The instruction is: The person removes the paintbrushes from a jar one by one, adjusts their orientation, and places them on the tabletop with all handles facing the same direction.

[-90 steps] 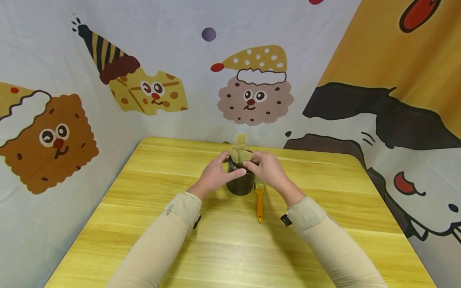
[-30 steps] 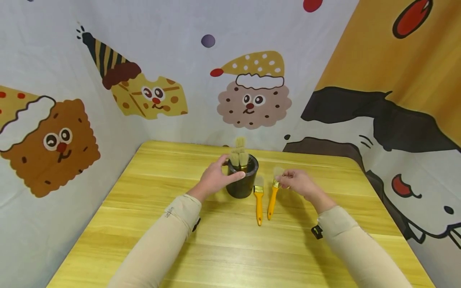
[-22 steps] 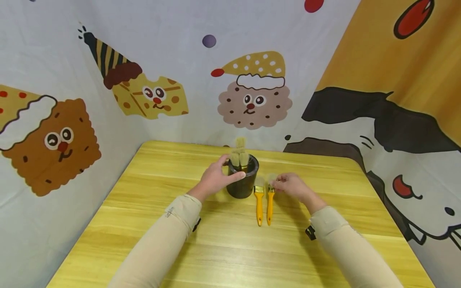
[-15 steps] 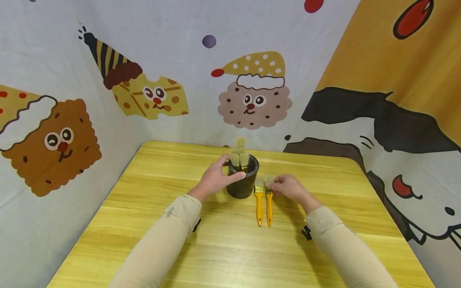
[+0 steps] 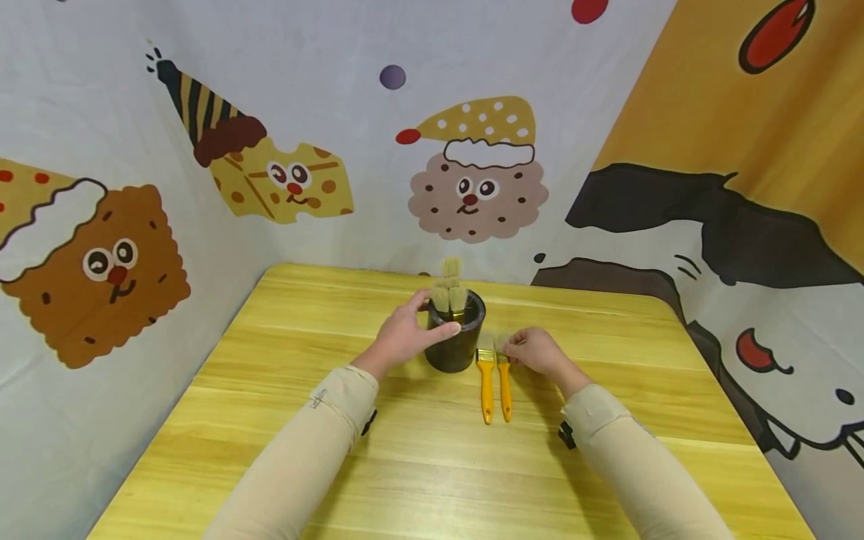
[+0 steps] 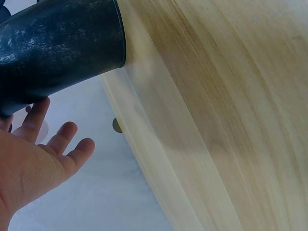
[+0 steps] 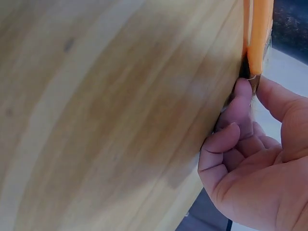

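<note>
A dark, round cup (image 5: pixel 448 355) stands upright on the table, with several paintbrushes (image 5: pixel 450 294) bristle-end up inside it. My left hand (image 5: pixel 401 335) holds its rim, thumb at the front and a finger behind. In the left wrist view, one fingertip touches the cup (image 6: pixel 53 45) and two fingers stand off it. To the right of the cup lies a paintbrush (image 5: pixel 487 382) with an orange handle. Beside it is a second, narrower orange paintbrush (image 5: pixel 505 386), which my right hand (image 5: pixel 541 352) pinches near its metal band, between thumb and finger in the right wrist view.
The wooden table (image 5: pixel 432 472) backs against a white cloth (image 5: pixel 351 240) printed with cartoon food. An orange and black printed section (image 5: pixel 715 195) hangs on the right.
My right hand has left the cup, and a second brush now lies outside it. That hand has since slid the brush leftward, close beside the first one. The left hand stays at the cup.
</note>
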Available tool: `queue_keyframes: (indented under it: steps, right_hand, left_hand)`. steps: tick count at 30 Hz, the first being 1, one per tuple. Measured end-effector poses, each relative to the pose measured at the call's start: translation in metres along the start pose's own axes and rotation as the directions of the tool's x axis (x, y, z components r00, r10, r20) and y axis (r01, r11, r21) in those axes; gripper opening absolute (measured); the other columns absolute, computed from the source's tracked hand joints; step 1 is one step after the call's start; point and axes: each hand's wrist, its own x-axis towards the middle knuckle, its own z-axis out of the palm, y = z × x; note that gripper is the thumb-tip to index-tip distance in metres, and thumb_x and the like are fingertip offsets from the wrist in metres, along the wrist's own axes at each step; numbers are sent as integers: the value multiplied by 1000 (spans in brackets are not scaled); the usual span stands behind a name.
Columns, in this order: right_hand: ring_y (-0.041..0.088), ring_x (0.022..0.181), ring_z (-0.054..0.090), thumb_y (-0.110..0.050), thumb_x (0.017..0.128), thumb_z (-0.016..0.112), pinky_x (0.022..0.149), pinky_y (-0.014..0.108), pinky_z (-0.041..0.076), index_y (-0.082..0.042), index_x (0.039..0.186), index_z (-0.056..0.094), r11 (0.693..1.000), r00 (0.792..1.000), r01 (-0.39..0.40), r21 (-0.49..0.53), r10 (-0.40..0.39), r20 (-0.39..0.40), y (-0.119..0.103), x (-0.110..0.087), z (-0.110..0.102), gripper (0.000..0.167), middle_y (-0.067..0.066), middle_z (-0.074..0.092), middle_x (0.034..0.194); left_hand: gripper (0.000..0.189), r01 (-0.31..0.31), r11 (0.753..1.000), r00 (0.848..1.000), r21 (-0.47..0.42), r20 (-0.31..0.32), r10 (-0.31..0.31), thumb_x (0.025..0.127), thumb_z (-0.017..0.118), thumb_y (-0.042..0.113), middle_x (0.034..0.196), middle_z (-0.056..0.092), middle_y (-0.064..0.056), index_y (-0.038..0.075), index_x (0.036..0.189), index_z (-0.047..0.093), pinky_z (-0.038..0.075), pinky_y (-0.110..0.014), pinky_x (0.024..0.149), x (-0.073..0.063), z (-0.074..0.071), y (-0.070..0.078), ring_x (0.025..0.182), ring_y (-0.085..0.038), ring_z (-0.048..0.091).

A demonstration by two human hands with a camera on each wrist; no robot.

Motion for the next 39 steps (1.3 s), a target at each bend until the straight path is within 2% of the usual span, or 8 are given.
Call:
queue_keyframes:
  steps: [5,7,22,39]
  right_hand:
    - [18,78,67,-26,104,72,66,30,52,-1,113,73,999,999,-34,5,34,-16,3,0,1,27,10,76,91]
    - [18,79,67,-27,104,72,65,30,53,0,115,72,999,999,-38,-2,38,-22,4,0,1,29,11,77,93]
    - [18,84,69,-31,105,71,68,29,51,-1,118,70,999,998,-48,-8,48,-51,7,1,6,32,13,77,101]
    - [19,80,64,-33,103,73,69,29,48,-3,116,70,998,996,-45,-44,42,-82,10,3,7,34,10,75,95]
  left_hand:
    - [104,0,1000,1000,4,-7,0,84,72,82,168,45,-4,36,167,31,43,-64,119,1,1,-1,153,-40,45]
    - [104,1,1000,1000,2,-10,-1,83,73,82,168,45,-3,37,167,31,43,-64,119,1,1,-1,154,-40,45]
    - [104,5,1000,1000,-3,-12,-5,82,72,83,168,45,-4,38,167,32,43,-65,119,1,2,-2,154,-40,44]
    - [104,-1,1000,1000,-12,-17,1,83,72,82,168,46,-5,36,168,31,45,-64,118,2,3,-2,152,-40,48]
